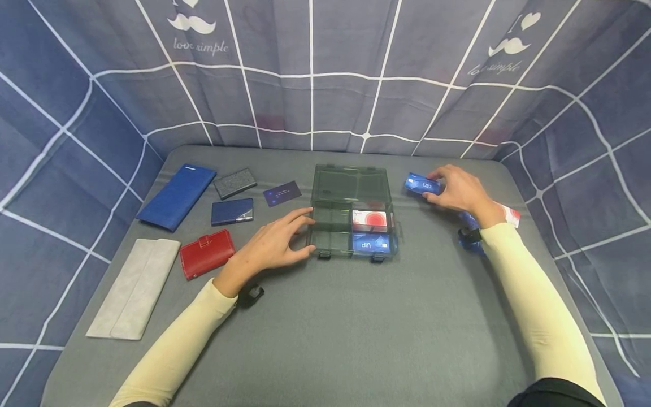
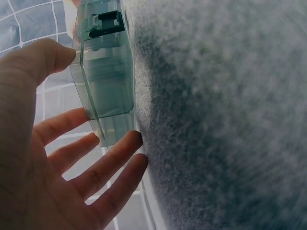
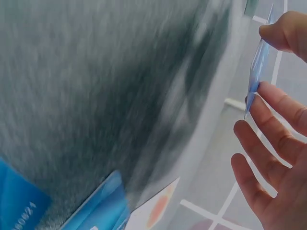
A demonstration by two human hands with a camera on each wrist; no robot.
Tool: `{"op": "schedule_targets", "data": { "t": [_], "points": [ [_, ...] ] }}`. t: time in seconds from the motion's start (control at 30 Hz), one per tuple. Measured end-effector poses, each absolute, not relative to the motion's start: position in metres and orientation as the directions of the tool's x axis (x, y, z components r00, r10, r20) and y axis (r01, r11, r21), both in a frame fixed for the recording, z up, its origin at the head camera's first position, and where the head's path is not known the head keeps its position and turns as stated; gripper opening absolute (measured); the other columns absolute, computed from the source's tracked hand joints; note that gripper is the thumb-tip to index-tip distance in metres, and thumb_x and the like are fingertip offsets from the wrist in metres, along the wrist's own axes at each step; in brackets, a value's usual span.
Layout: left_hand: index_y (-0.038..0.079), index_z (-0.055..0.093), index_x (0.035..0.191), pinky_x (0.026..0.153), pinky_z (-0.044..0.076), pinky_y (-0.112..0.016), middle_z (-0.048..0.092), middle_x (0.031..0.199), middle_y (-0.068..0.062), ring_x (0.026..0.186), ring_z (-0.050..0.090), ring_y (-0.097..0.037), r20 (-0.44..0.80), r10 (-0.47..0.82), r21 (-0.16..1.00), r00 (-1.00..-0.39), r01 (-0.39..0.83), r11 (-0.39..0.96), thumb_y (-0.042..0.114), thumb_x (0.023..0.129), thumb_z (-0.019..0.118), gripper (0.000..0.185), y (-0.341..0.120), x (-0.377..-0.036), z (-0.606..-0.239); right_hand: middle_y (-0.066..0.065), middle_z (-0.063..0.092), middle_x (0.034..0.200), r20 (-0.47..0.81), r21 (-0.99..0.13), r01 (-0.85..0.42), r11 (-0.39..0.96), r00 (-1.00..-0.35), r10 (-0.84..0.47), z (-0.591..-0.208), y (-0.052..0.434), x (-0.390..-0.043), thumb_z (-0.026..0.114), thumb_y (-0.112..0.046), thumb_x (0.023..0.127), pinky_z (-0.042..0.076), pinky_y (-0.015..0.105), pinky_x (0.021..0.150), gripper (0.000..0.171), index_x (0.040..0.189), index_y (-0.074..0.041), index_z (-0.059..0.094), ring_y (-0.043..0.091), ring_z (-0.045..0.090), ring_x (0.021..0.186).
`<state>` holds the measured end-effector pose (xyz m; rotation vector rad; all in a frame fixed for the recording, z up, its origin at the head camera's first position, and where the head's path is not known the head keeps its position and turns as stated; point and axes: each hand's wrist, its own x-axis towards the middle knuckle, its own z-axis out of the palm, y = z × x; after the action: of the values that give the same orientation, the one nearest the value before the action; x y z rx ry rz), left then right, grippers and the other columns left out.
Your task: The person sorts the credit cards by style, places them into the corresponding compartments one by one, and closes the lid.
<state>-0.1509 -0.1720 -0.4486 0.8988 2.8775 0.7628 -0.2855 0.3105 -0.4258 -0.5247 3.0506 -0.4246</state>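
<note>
The right hand [image 1: 460, 189] pinches a blue card [image 1: 422, 183] between thumb and fingers, just right of the open green box [image 1: 351, 215] in the middle of the grey surface [image 1: 325, 316]. The left hand [image 1: 277, 243], fingers spread and relaxed, touches the box's left side. A red card [image 1: 370, 220] and another blue card [image 1: 369, 243] lie in the box.

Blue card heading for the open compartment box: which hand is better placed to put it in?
Right: the right hand already pinches the blue card, while the left hand steadies the box.
</note>
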Motion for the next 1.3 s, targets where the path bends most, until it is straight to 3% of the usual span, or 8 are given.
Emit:
{"op": "schedule_targets", "data": {
  "t": [0.33,0.53,0.83,1.1,1.3],
  "points": [
    [0.015,0.064,0.145,0.076,0.056,-0.047,0.046,0.167,-0.003,0.109,0.066,-0.025,0.120,0.542,0.456,-0.832,0.531,0.714,0.046,0.096,0.075,0.059,-0.172,-0.152,-0.449,0.017,0.068,0.132,0.106,-0.256,-0.437,0.862,-0.899,-0.424,-0.411,0.278,-0.258,0.084,-0.039,0.088,0.051,0.065,0.096,0.054,0.131,-0.008,0.072,0.042,0.062,0.127],
    [0.015,0.064,0.145,0.072,0.055,-0.045,0.046,0.167,-0.003,0.104,0.064,-0.024,0.124,0.542,0.450,-0.831,0.534,0.716,0.045,0.096,0.076,0.059,-0.172,-0.152,-0.448,0.015,0.071,0.123,0.177,-0.258,-0.524,0.811,-0.851,-0.494,-0.406,0.257,-0.243,0.087,-0.037,0.084,0.053,0.059,0.091,0.052,0.126,-0.009,0.075,0.040,0.067,0.116],
    [0.016,0.064,0.146,0.076,0.058,-0.048,0.046,0.167,-0.001,0.110,0.066,-0.024,0.118,0.541,0.450,-0.833,0.530,0.719,0.046,0.096,0.076,0.060,-0.172,-0.152,-0.448,0.009,0.072,0.122,0.194,-0.228,-0.597,0.769,-0.802,-0.565,-0.405,0.235,-0.218,0.086,-0.042,0.082,0.054,0.056,0.086,0.051,0.124,-0.014,0.076,0.036,0.068,0.109],
    [0.015,0.065,0.145,0.073,0.056,-0.046,0.046,0.167,-0.001,0.104,0.065,-0.024,0.124,0.544,0.446,-0.830,0.537,0.716,0.046,0.096,0.074,0.058,-0.172,-0.152,-0.448,0.010,0.072,0.122,0.193,-0.221,-0.642,0.735,-0.767,-0.612,-0.411,0.226,-0.199,0.085,-0.043,0.081,0.055,0.057,0.090,0.052,0.123,-0.014,0.075,0.036,0.067,0.112],
    [0.015,0.065,0.145,0.075,0.057,-0.048,0.046,0.167,-0.002,0.110,0.066,-0.025,0.125,0.544,0.444,-0.830,0.537,0.717,0.046,0.096,0.074,0.059,-0.172,-0.152,-0.450,0.010,0.073,0.124,0.186,-0.225,-0.656,0.720,-0.754,-0.630,-0.414,0.221,-0.187,0.086,-0.044,0.082,0.054,0.058,0.094,0.052,0.123,-0.014,0.076,0.036,0.066,0.115]
  ]
}}
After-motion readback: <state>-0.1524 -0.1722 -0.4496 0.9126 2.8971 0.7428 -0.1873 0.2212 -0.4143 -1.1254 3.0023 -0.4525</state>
